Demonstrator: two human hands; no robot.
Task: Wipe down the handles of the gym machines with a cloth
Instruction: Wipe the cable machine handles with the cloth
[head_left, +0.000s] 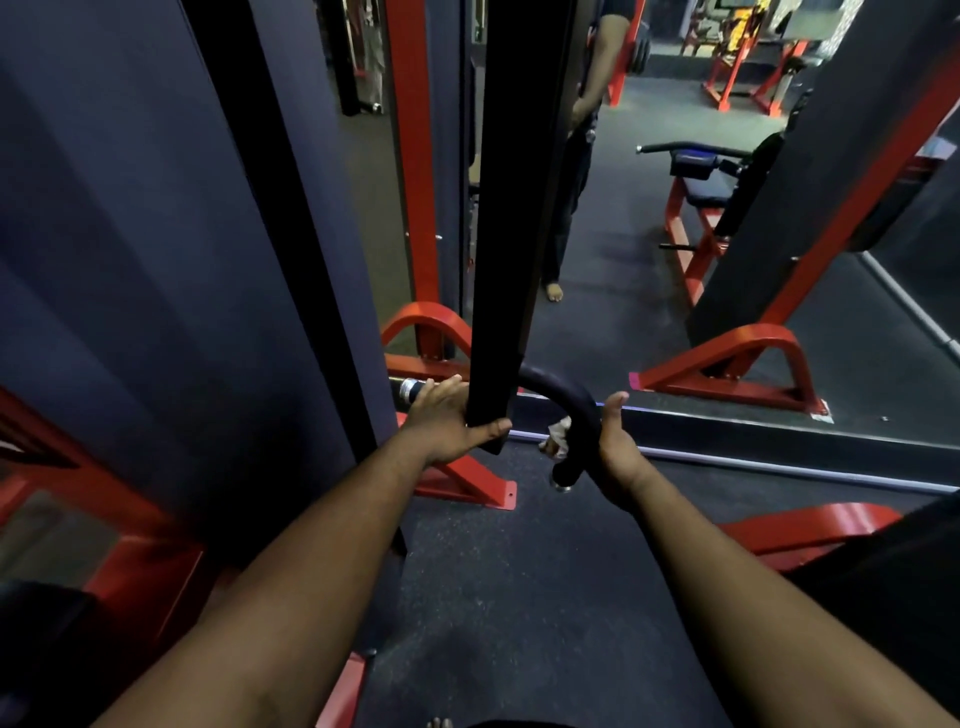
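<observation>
Curved black handle, chrome-capped; right hand grips it with cloth; left hand grips black upright; open floor toward six o'clock.

Pale cloth against curved black handle

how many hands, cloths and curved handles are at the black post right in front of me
hands: 2, left hand gripping the black post, right hand against the handle
cloths: 1, white cloth bunched against the handle, by the right hand
curved handles: 1, black handle with metal end caps
total: 4
</observation>
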